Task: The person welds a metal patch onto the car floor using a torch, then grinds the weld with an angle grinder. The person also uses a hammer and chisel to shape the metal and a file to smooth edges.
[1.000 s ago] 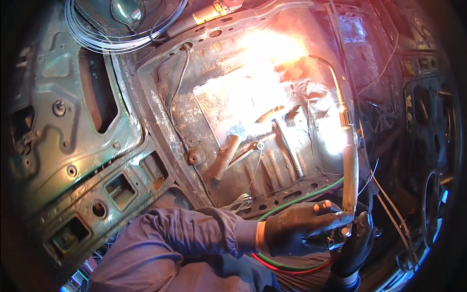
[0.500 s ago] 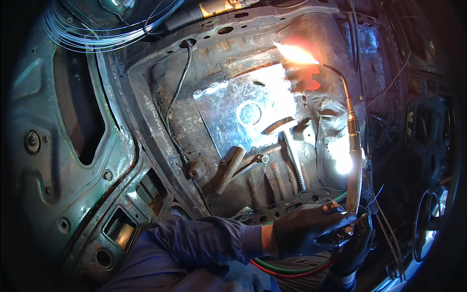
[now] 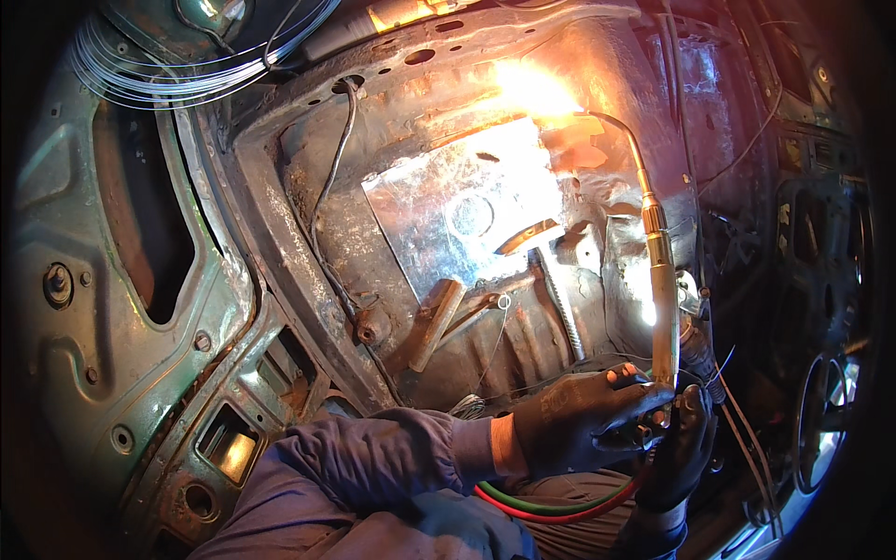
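A lit gas welding torch (image 3: pixel 663 317) stands upright at the right, its thin bent copper tip pointing left. A broad yellow-white flame (image 3: pixel 537 91) shoots leftward from the tip, over the far part of the rusty floor pan. My right hand (image 3: pixel 684 443), in a dark glove, is closed round the torch's lower end. My left hand (image 3: pixel 593 422), gloved with bare fingertips showing, reaches across from the left, fingers closed at the valve knobs (image 3: pixel 651 425) there. A red and a green hose (image 3: pixel 560 509) curve below my hands.
A bright sheet-metal patch (image 3: pixel 411 224) lies on the floor pan (image 3: pixel 327 224). On and beside it rest a hammer with a ribbed handle (image 3: pixel 560 303) and a short bar (image 3: pixel 437 327). Coiled wire (image 3: pixel 187 93) hangs far left, above a green door panel (image 3: pixel 56 364).
The flame has grown larger, brighter and more yellow. The torch has shifted slightly left in view. Both hands stay at its lower end.
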The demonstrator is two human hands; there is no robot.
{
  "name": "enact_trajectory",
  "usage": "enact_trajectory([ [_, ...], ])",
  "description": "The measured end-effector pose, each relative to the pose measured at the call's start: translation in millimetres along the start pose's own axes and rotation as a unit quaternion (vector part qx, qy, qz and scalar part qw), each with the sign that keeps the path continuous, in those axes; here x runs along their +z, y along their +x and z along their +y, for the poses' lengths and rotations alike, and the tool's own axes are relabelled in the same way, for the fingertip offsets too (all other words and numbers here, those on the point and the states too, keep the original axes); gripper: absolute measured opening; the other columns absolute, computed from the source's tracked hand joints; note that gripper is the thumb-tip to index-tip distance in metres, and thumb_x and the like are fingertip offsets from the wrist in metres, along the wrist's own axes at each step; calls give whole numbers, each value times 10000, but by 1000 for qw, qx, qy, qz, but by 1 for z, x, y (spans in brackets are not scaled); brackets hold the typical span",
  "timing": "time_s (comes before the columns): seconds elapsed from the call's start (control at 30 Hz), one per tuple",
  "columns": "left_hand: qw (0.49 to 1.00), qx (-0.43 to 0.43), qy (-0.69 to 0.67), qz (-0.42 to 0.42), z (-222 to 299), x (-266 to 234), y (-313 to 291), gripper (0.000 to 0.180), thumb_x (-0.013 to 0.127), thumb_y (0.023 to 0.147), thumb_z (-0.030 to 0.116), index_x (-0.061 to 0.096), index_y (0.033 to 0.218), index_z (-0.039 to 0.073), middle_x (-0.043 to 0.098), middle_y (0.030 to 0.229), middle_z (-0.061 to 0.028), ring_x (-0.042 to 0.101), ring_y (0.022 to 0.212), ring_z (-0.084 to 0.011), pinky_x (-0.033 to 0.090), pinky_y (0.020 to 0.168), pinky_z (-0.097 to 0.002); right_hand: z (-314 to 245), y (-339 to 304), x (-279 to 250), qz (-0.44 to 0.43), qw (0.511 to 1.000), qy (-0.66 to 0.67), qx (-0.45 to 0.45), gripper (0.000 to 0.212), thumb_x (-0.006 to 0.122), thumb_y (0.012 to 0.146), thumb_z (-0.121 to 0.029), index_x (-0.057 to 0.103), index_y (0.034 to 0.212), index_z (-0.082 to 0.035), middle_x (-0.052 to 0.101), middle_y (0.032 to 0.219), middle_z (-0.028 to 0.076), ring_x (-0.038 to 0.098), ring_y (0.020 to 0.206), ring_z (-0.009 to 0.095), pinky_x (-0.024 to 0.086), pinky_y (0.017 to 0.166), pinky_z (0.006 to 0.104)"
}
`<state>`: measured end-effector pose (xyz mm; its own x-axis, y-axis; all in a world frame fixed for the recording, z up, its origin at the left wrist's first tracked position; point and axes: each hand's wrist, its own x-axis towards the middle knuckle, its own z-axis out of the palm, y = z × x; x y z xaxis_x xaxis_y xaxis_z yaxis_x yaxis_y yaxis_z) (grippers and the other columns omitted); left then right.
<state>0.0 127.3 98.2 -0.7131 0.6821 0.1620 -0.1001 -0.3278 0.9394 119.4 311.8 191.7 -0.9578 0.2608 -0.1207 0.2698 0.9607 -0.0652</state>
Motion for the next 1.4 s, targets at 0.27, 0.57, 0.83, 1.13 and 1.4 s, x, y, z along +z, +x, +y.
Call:
enact_trajectory([
  [0.27, 1000, 9, 7, 0, -2, 3, 1, 605, 804, 914, 159, 555, 1459, 80, 660, 1179, -146, 713, 995, -349, 592, 840, -424, -11, 7, -7, 1, 1000, 21, -1, 309, 669, 977, 49, 604, 1278, 77, 651, 1297, 282, 661, 1197, 426, 572, 983, 471],
  [0.57, 1000, -7, -14, -16, -1, -2, 0, 624, 799, 913, 169, 547, 1477, 82, 647, 1228, -145, 711, 1034, -353, 581, 886, -422, 5, 4, -3, -5, 995, -57, -78, 547, 704, 988, -239, 550, 1371, 120, 641, 1283, 257, 644, 1170, 422, 544, 992, 469],
  [0.83, 1000, 5, 5, -17, -7, 2, -3, 645, 801, 910, 178, 539, 1491, 80, 652, 1241, -159, 714, 1029, -366, 587, 878, -426, -4, 4, -3, 2, 999, -11, -30, 391, 704, 964, -14, 587, 1324, 81, 642, 1297, 265, 658, 1181, 412, 577, 966, 456],
  [1.13, 1000, -12, -11, -19, -5, 7, -10, 658, 827, 895, 182, 546, 1481, 81, 657, 1277, -165, 704, 1122, -363, 588, 933, -427, -7, 3, -7, 8, 999, 19, -46, 426, 717, 926, 84, 584, 1328, 40, 629, 1348, 266, 654, 1196, 390, 590, 956, 443],
  [1.4, 1000, 10, 11, 10, -8, 8, -12, 641, 808, 916, 208, 548, 1494, 109, 652, 1299, -187, 695, 1119, -376, 588, 938, -439, -14, 10, -9, -8, 998, 31, -58, 450, 695, 859, 131, 580, 1283, 34, 641, 1329, 258, 646, 1143, 399, 551, 958, 461],
])
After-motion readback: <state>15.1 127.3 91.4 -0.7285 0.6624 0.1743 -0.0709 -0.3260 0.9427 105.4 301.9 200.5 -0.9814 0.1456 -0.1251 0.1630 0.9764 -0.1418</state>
